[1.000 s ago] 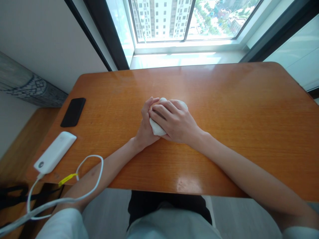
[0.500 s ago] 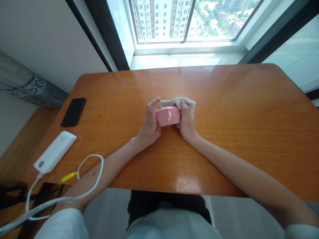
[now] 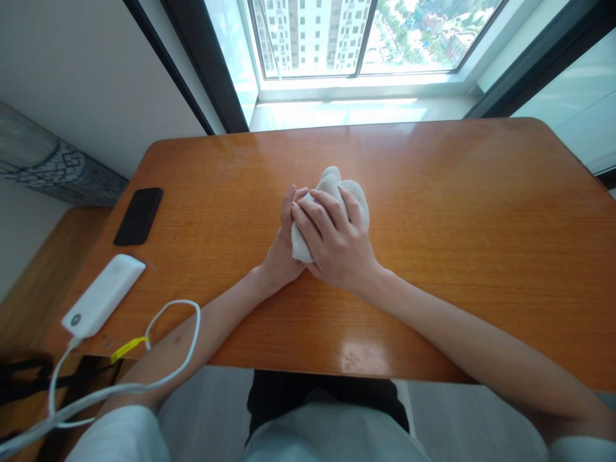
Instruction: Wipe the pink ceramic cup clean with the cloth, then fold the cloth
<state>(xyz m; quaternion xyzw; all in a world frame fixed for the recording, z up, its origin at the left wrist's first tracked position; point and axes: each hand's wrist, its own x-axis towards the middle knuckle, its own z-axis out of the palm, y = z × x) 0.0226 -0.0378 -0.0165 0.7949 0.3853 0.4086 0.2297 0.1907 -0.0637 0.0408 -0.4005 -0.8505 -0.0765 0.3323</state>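
In the middle of the orange wooden table (image 3: 457,212) my right hand (image 3: 337,240) lies over a white cloth (image 3: 353,196), fingers curled and pressing it down. The cloth covers whatever is beneath it; no pink shows now. My left hand (image 3: 282,247) stands on its edge against the left side of the bundle, fingers closed against it and partly hidden behind my right fingers.
A black phone (image 3: 138,215) lies at the table's left edge. Nearer me sits a white power bank (image 3: 103,295) with a white cable (image 3: 168,359) looping off the front edge. A window sill runs behind the table.
Half a second ago the cloth was pulled back and a pink object showed between my hands. My right hand has swept the cloth back over it, hiding it again.
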